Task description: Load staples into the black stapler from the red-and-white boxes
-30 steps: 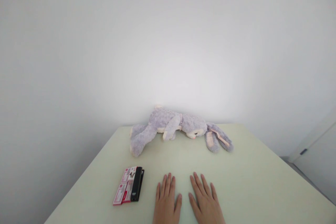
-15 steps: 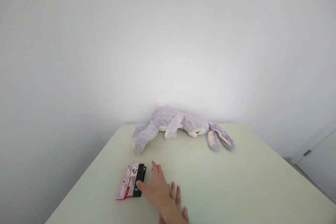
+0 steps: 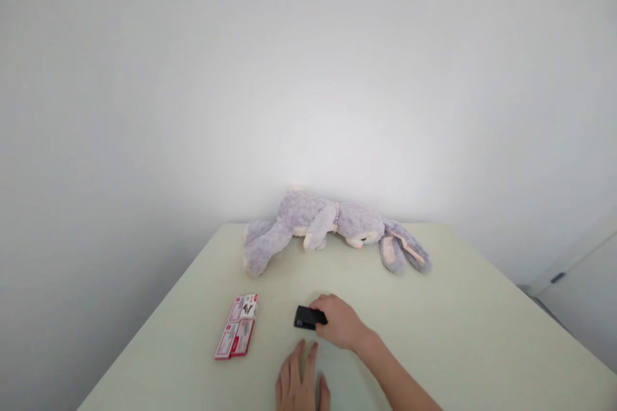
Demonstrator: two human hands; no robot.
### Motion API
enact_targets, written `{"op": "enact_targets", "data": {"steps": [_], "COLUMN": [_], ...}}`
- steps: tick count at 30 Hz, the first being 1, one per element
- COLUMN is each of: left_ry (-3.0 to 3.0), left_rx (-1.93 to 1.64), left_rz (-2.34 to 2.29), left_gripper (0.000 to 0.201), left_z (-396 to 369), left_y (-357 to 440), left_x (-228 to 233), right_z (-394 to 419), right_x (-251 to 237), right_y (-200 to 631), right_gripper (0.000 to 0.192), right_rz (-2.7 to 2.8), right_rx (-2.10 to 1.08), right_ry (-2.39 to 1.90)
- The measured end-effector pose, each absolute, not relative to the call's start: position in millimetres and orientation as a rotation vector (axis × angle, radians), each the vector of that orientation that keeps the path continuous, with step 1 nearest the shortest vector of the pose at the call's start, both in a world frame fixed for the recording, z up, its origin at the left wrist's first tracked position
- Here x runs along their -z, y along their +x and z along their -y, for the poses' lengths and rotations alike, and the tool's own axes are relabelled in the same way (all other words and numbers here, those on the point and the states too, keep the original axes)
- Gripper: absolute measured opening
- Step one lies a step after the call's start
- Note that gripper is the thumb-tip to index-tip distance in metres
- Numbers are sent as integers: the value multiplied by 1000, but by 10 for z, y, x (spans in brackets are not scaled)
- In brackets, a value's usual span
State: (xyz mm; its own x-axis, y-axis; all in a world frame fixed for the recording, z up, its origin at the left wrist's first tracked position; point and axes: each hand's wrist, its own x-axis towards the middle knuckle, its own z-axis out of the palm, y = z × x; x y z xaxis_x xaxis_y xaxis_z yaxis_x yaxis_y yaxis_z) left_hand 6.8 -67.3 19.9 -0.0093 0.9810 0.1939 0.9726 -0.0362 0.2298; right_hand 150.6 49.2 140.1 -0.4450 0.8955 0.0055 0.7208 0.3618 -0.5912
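My right hand (image 3: 337,322) is closed around one end of a black stapler (image 3: 305,318) over the middle of the table. The stapler's other end, with a small light mark, sticks out to the left of my fingers. Just below it, my left hand (image 3: 297,380) lies flat on the table with its fingers spread and nothing in them. Left of both hands, several small red-and-white staple boxes (image 3: 236,327) lie side by side in a block.
A lilac plush rabbit (image 3: 313,215) lies on its side along the back of the pale green table (image 3: 434,340), against the white wall (image 3: 308,77). Its ears point right. At far right is a pale door or panel (image 3: 588,295) with a dark fitting.
My right hand has taken hold of the stapler beside the boxes and carried it right. My arms no longer cross. The left hand now shows more fully, flat on the table.
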Motion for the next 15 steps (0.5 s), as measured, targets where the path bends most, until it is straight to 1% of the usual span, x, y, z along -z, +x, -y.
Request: {"op": "enact_targets", "data": {"steps": [3,6,11,13,15], "left_ry": [2303,2343,2259,2239,2240], "left_rx": [-523,-516,-479,-468,-491], "left_rz": [-1980,-1789,-1798,-1807,-1822], "left_gripper": [62,62,56,57,60], "left_z": [525,449,448,457,463], "left_y": [70,131,222,220,210], "left_x": [-294,-321,-323,-329,-328], "right_z": [-457,-442,-442,-433,-404], "right_x": [-1534,-1579,-1490,-1507,-1571], "right_y": [1938,2097,1833,1729,1744], "right_gripper": [34,35,26,19,19], "right_rz": [2382,2392,2256,2201,2129], "right_rx": [-810,-865,-859,-868,-893], "right_ry": [-1354,-1306,-1283,-1241,-1199]}}
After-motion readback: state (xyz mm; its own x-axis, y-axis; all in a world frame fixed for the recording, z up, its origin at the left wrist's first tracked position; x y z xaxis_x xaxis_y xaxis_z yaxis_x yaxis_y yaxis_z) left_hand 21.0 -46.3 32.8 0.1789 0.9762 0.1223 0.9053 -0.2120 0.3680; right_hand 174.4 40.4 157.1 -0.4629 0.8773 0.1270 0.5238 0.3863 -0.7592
